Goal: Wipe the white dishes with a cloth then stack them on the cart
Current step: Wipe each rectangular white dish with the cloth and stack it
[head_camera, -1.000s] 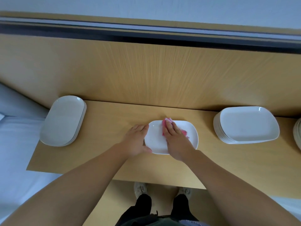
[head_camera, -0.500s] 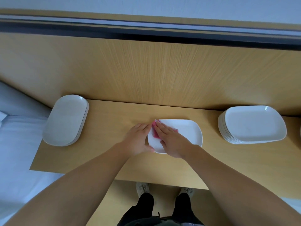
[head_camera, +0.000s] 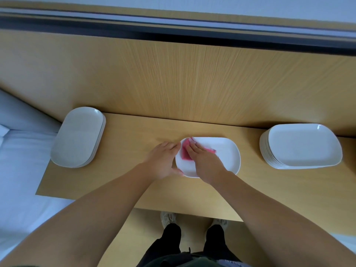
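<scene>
Head view: left hand (head_camera: 161, 160) grips the dish (head_camera: 227, 157) rim, right hand (head_camera: 206, 162) presses cloth (head_camera: 185, 154) flat.

The right hand (head_camera: 206, 162) is pressing flat fingers on a pink cloth (head_camera: 185, 154) lying in a white dish (head_camera: 225, 155) on the wooden table (head_camera: 192, 193), while the left hand (head_camera: 161, 160) is gripping the dish's left rim. An oval dish stack (head_camera: 77, 137) is sitting far left and a squarer dish stack (head_camera: 300, 145) far right
</scene>
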A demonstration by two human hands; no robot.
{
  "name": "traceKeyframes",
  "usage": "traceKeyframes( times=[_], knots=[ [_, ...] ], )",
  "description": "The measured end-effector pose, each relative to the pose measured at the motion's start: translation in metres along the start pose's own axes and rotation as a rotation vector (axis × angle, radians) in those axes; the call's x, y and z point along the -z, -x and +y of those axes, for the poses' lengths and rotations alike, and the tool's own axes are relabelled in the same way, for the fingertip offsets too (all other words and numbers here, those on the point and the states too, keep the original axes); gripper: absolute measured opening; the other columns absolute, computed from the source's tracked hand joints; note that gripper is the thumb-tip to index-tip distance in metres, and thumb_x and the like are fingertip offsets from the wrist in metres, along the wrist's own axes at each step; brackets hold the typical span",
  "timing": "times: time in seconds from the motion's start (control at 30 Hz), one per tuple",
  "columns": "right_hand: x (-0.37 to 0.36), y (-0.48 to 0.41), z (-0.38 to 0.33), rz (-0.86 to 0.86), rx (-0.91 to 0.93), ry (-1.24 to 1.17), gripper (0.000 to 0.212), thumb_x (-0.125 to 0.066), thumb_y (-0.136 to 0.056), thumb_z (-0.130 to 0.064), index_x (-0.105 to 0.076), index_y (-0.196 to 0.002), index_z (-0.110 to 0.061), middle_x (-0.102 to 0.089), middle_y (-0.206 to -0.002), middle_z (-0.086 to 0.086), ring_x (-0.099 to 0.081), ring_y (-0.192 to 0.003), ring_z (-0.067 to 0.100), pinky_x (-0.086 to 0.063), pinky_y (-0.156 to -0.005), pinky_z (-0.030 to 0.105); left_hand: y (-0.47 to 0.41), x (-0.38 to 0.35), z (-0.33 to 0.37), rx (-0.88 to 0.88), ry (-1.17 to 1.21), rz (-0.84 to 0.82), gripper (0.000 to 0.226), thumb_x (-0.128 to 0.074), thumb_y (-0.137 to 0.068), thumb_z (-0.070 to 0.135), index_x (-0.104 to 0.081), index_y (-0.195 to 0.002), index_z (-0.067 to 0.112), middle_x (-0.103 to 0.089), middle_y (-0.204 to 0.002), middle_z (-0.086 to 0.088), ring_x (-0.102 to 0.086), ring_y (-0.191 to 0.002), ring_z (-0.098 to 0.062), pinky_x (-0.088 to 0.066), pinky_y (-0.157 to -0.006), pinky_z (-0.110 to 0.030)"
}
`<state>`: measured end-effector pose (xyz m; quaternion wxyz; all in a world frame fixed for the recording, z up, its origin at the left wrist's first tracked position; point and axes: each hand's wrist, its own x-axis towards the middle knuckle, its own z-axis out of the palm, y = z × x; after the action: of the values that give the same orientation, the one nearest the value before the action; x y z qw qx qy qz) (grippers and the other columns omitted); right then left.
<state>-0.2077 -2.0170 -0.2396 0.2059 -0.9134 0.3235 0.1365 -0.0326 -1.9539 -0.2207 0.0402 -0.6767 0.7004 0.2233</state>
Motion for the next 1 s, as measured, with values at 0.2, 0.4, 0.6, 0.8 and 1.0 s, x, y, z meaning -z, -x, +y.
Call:
traceKeyframes(
  times=[0.2,0.4,0.6,0.8,1.0],
  knots=[
    [-0.008,0.011,0.002,-0.028,0.188,0.016,0.079,-0.044,-0.091,0.0,-0.003,-0.156,-0.017,-0.003,-0.163,-0.004,-0.002,-0.15,0.011,-0.015,-0.12,0.032,-0.001,0.001,0.0,0.001,-0.027,0.02,0.105,-0.064,-0.071,0.069,-0.021,-0.151,0.015,-0.031,-0.15,0.004,-0.025,-0.138,-0.016,-0.016,-0.112,-0.024],
    [-0.007,0.03,0.015,-0.107,0.25,-0.036,0.077,-0.039,-0.091,0.007,-0.01,-0.155,-0.024,-0.009,-0.162,-0.013,-0.006,-0.149,0.007,-0.016,-0.12,0.034,0.001,0.004,0.002,-0.021,-0.061,0.024,0.106,-0.058,-0.072,0.074,-0.021,-0.151,0.015,-0.028,-0.151,0.002,-0.024,-0.139,-0.018,-0.014,-0.114,-0.026],
    [-0.016,0.03,0.019,-0.078,0.273,-0.066,0.069,-0.041,-0.094,0.004,-0.019,-0.154,-0.021,-0.016,-0.161,-0.008,-0.011,-0.149,0.01,-0.017,-0.121,0.035,0.005,0.003,0.001,-0.128,-0.131,-0.012,0.083,-0.044,-0.084,0.07,-0.028,-0.149,0.02,0.0,-0.161,0.008,-0.009,-0.144,-0.016,-0.001,-0.116,-0.026],
    [-0.001,0.06,0.06,-0.115,0.225,-0.062,0.07,-0.038,-0.091,0.011,-0.029,-0.151,-0.024,-0.017,-0.158,-0.014,-0.007,-0.144,-0.002,-0.006,-0.12,0.019,-0.001,0.003,-0.006,-0.108,-0.169,-0.097,0.08,-0.043,-0.086,0.07,-0.023,-0.15,0.027,0.008,-0.16,0.013,0.0,-0.147,-0.015,0.001,-0.118,-0.029],
    [0.029,0.08,0.08,-0.191,0.176,0.089,0.069,-0.035,-0.091,0.009,-0.033,-0.151,-0.027,-0.022,-0.158,-0.018,-0.011,-0.146,-0.002,-0.014,-0.113,0.017,-0.001,0.004,-0.005,-0.127,-0.171,-0.109,0.08,-0.042,-0.087,0.069,-0.022,-0.151,0.025,0.01,-0.16,0.012,0.003,-0.147,-0.013,0.002,-0.118,-0.028]
  ],
)
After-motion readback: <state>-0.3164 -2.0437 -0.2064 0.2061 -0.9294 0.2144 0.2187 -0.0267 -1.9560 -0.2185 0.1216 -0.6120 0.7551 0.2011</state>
